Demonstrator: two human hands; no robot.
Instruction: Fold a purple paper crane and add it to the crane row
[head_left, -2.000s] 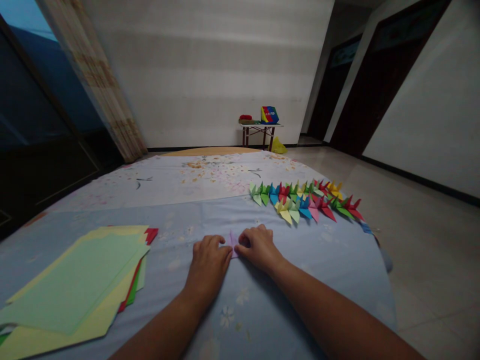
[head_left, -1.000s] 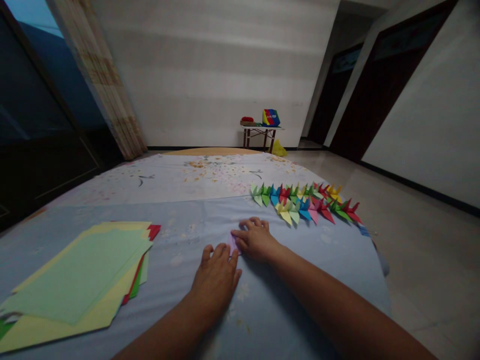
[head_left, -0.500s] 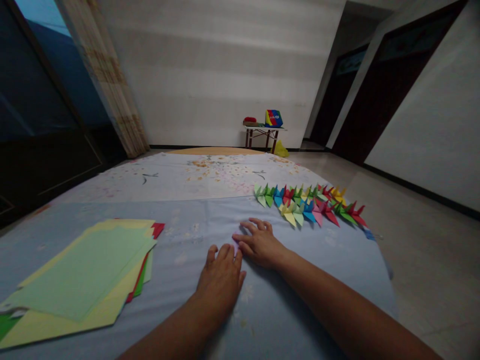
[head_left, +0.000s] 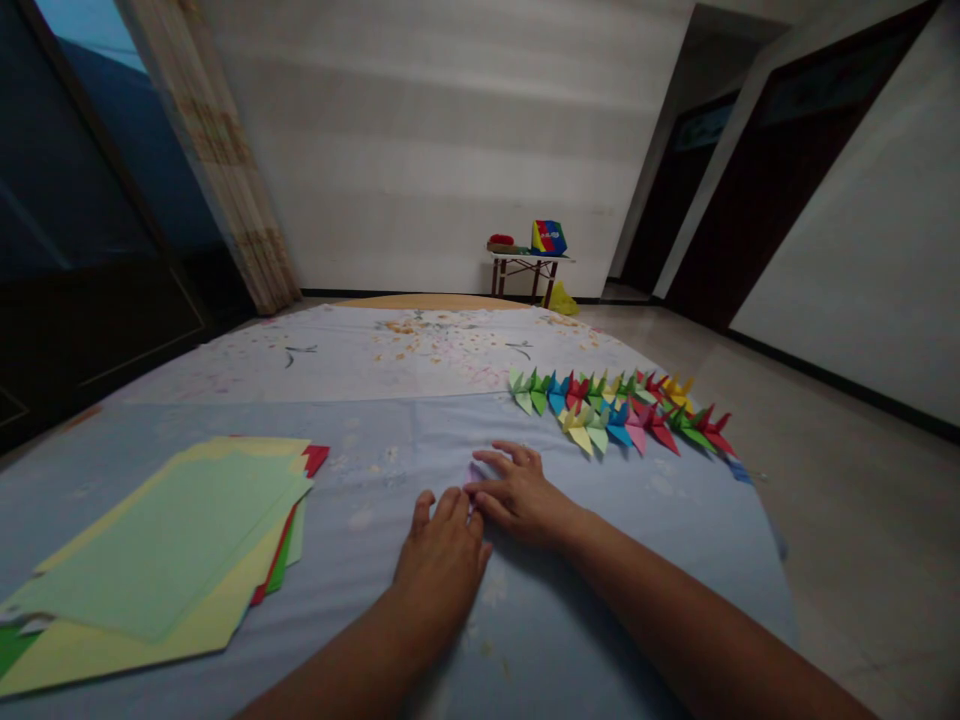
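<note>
Though neither hand gripped anything, the right hand lay open and flat, its fingers partly over a small folded lilac paper, while the equally open left hand rested just beside it. The paper looked light and easily creased, best pinched by its exposed edge. Stacked coloured sheets lay left of the hands; paper cranes stood beyond the right hand.

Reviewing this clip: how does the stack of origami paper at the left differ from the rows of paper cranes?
The origami paper stack is flat, overlapping unfolded sheets, while the paper cranes are folded, with raised points. The stack shows mainly pale green and yellow; the cranes show many bright colours. The stack lies nearer the camera, the cranes farther off to the right. Both rest on the cloth spread.
</note>
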